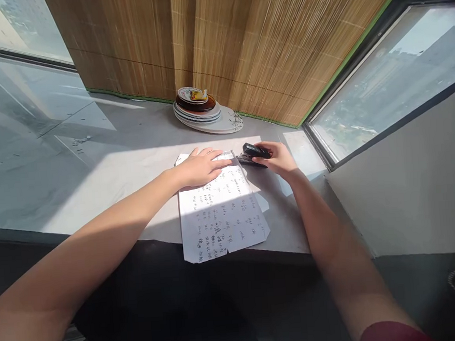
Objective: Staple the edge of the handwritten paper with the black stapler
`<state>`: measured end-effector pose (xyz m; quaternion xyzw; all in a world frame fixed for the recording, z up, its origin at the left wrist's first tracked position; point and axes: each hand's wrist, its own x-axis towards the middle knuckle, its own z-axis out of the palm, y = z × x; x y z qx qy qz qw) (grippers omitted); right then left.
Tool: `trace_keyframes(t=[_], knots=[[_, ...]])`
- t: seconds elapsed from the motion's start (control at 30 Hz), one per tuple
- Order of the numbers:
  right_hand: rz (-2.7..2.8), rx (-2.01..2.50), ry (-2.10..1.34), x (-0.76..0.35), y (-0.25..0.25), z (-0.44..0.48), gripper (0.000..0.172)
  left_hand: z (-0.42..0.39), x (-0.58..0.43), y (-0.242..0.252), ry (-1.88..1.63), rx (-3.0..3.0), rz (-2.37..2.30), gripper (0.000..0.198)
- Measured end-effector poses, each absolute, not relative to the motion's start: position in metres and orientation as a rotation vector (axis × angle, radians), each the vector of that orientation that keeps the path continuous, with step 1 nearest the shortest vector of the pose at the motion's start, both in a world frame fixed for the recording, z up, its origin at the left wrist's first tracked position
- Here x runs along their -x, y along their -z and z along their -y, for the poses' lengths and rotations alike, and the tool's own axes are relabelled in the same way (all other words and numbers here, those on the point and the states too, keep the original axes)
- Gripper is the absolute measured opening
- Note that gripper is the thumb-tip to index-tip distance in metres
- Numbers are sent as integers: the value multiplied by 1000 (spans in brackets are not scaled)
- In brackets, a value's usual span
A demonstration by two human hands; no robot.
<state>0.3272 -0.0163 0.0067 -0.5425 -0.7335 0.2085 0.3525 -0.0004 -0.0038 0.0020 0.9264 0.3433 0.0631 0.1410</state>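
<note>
Handwritten paper sheets lie on the sill, their near edge hanging slightly over its front. Spread flat across their far part, my left hand presses the paper with fingers apart. My right hand grips a black stapler at the right of the sheets. The stapler's jaws are parted, and its front end meets the paper's upper right edge. Whether the sheet's edge is between the jaws is hard to make out.
Beyond the paper stands a stack of plates with a small yellow packet on top. A bamboo blind hangs behind it. Loose staples are scattered at left. A window frame and white wall bound the right.
</note>
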Motion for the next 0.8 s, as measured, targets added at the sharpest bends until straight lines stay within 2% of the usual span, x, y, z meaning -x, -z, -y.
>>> trace_keyframes(t=[0.17,0.4,0.57,0.8], knots=[[1941,1414,-514,-327,-11,18,40,6,-3,-4,-126,-2635,-974,59],[2030,1369,-539,-321,-19,24,34,10,-9,-11,-9,-2663,-854,68],[2055,1331,-586,-312,-25,29,34,13,-11,-12,-13,-2633,-803,65],[2200,1208,-435,-278,-17,32,56,13,-11,-9,-48,-2627,-775,60]])
